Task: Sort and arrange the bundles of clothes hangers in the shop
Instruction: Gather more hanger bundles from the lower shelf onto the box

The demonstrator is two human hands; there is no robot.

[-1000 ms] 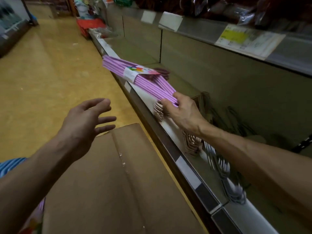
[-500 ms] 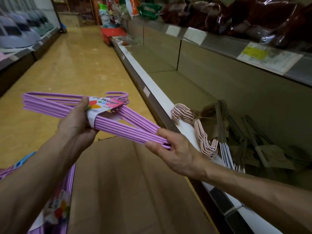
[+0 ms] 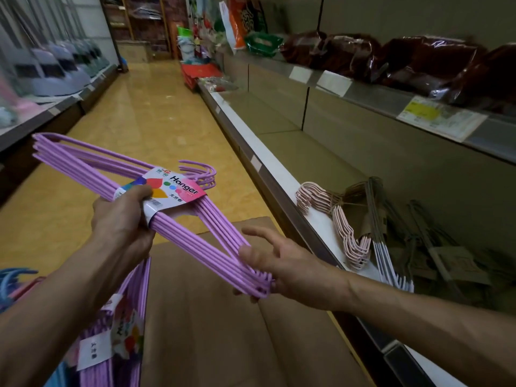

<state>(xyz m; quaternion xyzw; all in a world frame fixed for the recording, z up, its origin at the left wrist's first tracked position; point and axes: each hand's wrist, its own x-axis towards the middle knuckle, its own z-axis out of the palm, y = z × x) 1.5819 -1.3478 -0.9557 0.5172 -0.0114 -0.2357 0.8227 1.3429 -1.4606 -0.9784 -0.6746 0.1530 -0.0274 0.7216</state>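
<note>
Purple hanger bundle (image 3: 178, 236) in left grip (image 3: 122, 222), curled around; right grip (image 3: 282, 266) spread under its corner.

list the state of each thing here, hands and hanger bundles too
left hand: grips the purple bundle at its label
right hand: fingers relaxed, cupping the bundle's end
purple bundle: held in the air over the box, banded by its label
pink hangers: lying on the shelf
white hangers: lying on the shelf beside the pink ones
box: flaps closed
</note>
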